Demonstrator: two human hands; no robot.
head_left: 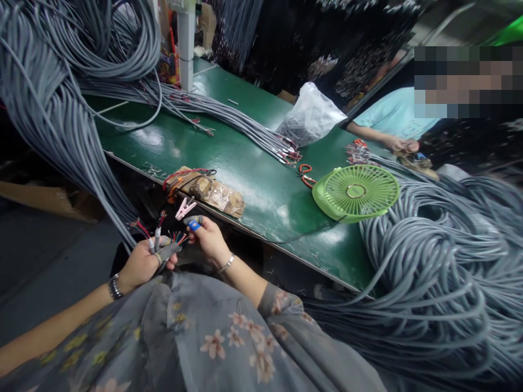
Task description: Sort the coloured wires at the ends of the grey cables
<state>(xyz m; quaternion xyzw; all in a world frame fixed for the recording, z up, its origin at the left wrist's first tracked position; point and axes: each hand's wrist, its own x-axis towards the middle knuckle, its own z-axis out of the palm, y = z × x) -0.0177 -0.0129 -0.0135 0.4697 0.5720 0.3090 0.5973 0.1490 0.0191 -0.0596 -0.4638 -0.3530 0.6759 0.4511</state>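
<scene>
My left hand (147,261) is closed round the ends of grey cables (157,239), just off the table's near edge. Thin coloured wires (178,237) fan out of the stripped ends, red and dark ones on the left, orange and blue ones on the right. Close beside these wires is my right hand (208,239), its thumb and fingers drawn together in a pinch. What lies between those fingertips is too small to make out. Grey covers sit on some fingers of both hands, with blue tape on a right finger. A pink clothespin (186,208) is just beyond the right fingertips.
A taped block with wires (220,197) lies along the green table's (261,190) near edge. Farther back are a green fan (355,191), orange-handled scissors (305,173), a plastic bag (311,115) and a cable bundle (237,122). Cable coils (429,261) fill the right; a co-worker's hands (402,146) are beyond.
</scene>
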